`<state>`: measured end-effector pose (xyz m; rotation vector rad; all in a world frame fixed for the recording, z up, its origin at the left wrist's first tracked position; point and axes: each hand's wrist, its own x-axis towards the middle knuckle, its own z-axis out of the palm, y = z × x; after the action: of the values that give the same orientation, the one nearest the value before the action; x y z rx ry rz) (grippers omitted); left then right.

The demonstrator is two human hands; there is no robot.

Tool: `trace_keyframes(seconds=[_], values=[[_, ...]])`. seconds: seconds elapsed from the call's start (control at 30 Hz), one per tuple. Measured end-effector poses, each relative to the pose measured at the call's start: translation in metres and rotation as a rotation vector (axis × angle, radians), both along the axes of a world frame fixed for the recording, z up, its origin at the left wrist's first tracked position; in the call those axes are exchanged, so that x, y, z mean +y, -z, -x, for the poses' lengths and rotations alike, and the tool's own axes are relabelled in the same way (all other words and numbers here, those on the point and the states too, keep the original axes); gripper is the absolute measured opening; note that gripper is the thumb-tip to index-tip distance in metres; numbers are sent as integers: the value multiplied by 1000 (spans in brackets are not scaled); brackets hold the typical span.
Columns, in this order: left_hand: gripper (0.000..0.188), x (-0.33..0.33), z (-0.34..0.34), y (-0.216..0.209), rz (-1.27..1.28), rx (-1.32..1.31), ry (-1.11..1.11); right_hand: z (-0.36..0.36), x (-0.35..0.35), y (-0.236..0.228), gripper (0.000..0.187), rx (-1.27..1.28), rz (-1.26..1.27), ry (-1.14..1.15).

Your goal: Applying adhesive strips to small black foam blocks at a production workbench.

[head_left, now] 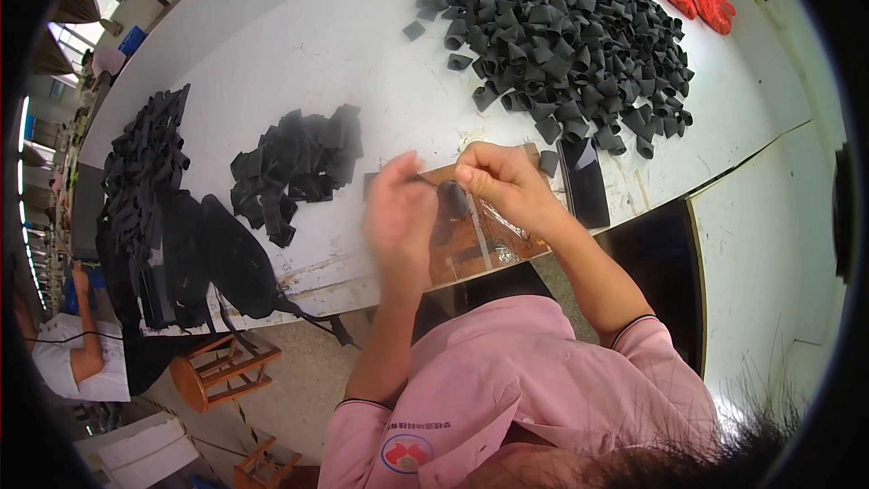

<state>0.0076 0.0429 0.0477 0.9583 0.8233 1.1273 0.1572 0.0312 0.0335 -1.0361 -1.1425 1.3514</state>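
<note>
Apparently, a single black piece (453,201) is being worked over the brown board (451,261), centre of frame. Right hand (500,183) is curled, thumb and forefinger drawn together just above it; whether the piece is gripped cannot be told. Left hand (398,210) is blurred, fingers partly extended, hold unclear. A steady pinch on the piece's edge seems called for next. Looped black pieces (561,45) are heaped upper right on the table (272,45). Printed characters (419,427) and round emblem (407,455) are seen on the pink shirt (516,349), bottom centre.
</note>
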Motion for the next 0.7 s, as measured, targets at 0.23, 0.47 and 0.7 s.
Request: trace_keyframes(seconds=[0.23,0.47,0.7], values=[[9,4,0,-14,-515,220,10,11,-19,-18,32,-477,-544,351],[7,-3,7,-8,-23,-448,-38,19,-19,-30,17,-665,-665,429],[9,-9,10,7,-158,-228,-21,15,-20,-7,15,-742,-767,441]])
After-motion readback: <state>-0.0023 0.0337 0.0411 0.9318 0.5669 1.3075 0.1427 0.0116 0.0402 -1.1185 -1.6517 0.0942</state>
